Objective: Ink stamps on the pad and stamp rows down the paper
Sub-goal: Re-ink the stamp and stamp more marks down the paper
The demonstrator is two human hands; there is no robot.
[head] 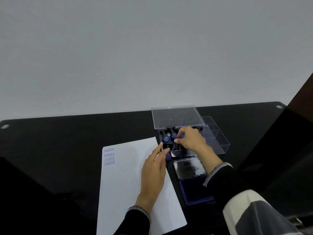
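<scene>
A white paper sheet (pixel 122 184) lies on the black table, with several blue "SAMPLE" prints (pixel 109 156) stacked at its top left. My left hand (pixel 153 172) rests flat on the sheet's right side, its fingertips touching the near left corner of the clear stamp box (pixel 211 143). Inside that box my right hand (pixel 190 139) pinches a blue-topped stamp (pixel 175 136). Another blue-topped stamp (pixel 166 139) stands to its left. The open ink pad (pixel 196 192) lies in front of the box, with its shiny lid (pixel 189 167) folded back.
The box's clear lid (pixel 177 117) stands open at the back, near the grey wall. An empty clear compartment tray (pixel 218 134) sits to the right of the box. The black table (pixel 59 150) ends at a dark edge on the right.
</scene>
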